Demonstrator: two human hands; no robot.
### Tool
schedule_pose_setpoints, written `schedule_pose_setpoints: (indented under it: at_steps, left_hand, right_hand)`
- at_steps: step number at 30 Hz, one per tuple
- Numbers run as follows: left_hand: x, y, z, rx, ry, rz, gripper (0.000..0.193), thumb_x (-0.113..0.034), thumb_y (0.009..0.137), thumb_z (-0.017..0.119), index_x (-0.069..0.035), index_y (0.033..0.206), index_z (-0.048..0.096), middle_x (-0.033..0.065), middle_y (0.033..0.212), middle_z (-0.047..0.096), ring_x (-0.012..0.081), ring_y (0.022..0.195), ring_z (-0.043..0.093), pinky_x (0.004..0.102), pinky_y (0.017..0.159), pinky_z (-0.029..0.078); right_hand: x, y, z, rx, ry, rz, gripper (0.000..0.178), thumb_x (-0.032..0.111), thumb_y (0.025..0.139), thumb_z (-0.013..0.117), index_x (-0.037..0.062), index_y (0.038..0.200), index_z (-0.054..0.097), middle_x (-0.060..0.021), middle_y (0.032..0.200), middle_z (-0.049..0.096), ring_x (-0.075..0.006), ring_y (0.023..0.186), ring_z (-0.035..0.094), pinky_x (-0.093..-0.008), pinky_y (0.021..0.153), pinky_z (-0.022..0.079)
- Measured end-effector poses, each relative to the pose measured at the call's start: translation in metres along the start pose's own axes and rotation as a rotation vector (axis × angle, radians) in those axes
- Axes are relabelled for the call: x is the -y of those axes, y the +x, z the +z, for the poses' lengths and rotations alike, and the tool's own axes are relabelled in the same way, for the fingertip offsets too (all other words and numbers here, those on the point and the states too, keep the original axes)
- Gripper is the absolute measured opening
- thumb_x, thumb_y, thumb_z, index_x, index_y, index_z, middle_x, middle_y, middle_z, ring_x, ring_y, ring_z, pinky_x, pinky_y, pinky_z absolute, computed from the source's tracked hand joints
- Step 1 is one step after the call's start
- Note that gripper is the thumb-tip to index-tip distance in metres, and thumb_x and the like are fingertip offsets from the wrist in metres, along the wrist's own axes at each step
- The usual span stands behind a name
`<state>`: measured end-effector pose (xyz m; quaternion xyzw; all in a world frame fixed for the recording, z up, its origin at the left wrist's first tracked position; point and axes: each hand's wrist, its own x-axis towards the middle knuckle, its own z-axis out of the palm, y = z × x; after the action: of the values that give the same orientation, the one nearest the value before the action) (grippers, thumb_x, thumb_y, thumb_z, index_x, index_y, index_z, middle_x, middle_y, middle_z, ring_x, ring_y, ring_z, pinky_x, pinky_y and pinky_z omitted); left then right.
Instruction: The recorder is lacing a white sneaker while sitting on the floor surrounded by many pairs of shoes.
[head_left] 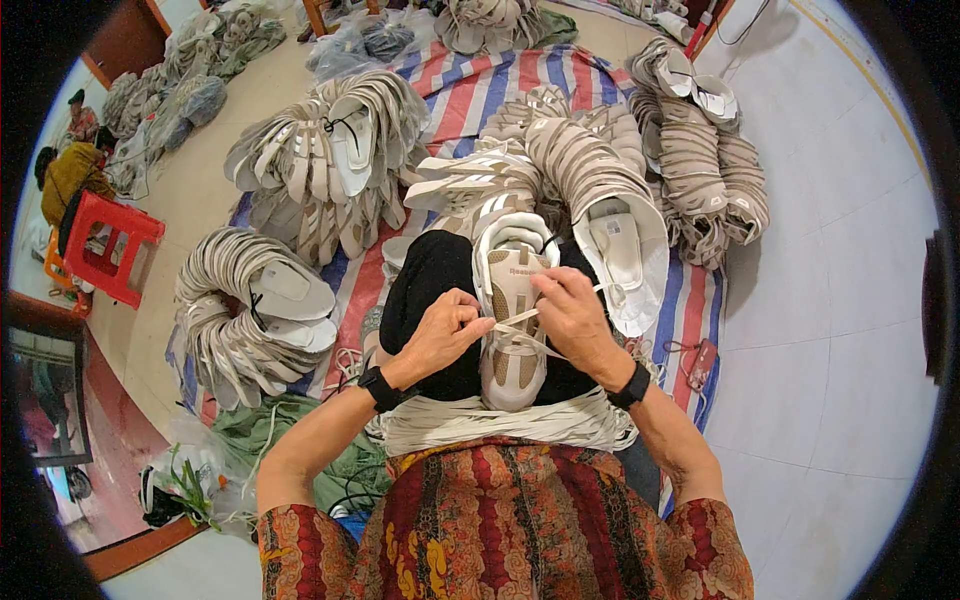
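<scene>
Between my knees rests a beige and white shoe upper, with its rounded toe toward me and its tongue facing up. A flat cream shoelace crosses over its front. On the upper's left side, my left hand is closed, pinching the lace between thumb and fingers. My right hand is closed too, gripping another stretch of the lace on the right side, with a loose end sticking out past the fingers. Across my lap lies a thick bundle of cream laces.
Curved stacks of shoe uppers stand around me on a striped sheet. Another stack leans close beyond my right hand. A red stool and a seated person are at far left. A small red case lies on the right.
</scene>
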<state>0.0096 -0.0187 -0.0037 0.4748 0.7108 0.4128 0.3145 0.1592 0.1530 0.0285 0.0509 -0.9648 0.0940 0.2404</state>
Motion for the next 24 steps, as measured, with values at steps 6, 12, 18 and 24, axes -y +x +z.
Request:
schedule_pose_setpoints:
  at_steps: [6, 12, 18, 24]
  left_hand:
    - [0.001, -0.002, 0.004, -0.099, 0.121, 0.196, 0.011, -0.014, 0.080, 0.061, -0.003, 0.079, 0.058, 0.0066, 0.096, 0.050, 0.0142, 0.080, 0.050, 0.0238, 0.062, 0.041]
    - [-0.011, 0.001, -0.009, -0.201, -0.031, 0.078, 0.013, -0.003, 0.075, 0.062, -0.003, 0.088, 0.057, 0.0039, 0.086, 0.053, 0.0144, 0.075, 0.052, 0.0238, 0.061, 0.044]
    - [-0.019, 0.021, -0.004, -0.429, 0.223, 0.499, 0.016, -0.001, 0.071, 0.063, -0.004, 0.085, 0.056, 0.0082, 0.085, 0.054, 0.0248, 0.082, 0.052, 0.0311, 0.070, 0.042]
    - [-0.025, 0.035, 0.016, -0.424, 0.492, 0.665, 0.014, -0.009, 0.066, 0.063, -0.008, 0.080, 0.058, 0.0049, 0.079, 0.052, 0.0248, 0.084, 0.049, 0.0351, 0.075, 0.038]
  right_hand:
    - [-0.034, -0.019, -0.031, -0.258, 0.186, 0.587, 0.010, -0.001, 0.068, 0.056, -0.0012, 0.077, 0.054, -0.0158, 0.096, 0.058, -0.0324, 0.094, 0.053, -0.0413, 0.086, 0.041]
    - [0.019, 0.005, -0.026, 0.077, 0.002, 0.193, 0.044, 0.003, 0.059, 0.060, 0.0001, 0.102, 0.052, -0.0195, 0.120, 0.042, -0.0372, 0.112, 0.040, -0.0461, 0.097, 0.032]
    - [0.002, 0.001, -0.007, 0.048, -0.053, 0.058, 0.017, 0.000, 0.063, 0.059, -0.0038, 0.079, 0.054, -0.0178, 0.113, 0.048, -0.0336, 0.108, 0.044, -0.0436, 0.093, 0.037]
    - [0.011, -0.009, -0.015, 0.219, 0.539, 0.366, 0.028, 0.006, 0.073, 0.063, 0.0049, 0.098, 0.051, -0.0147, 0.088, 0.053, -0.0326, 0.075, 0.057, -0.0390, 0.065, 0.047]
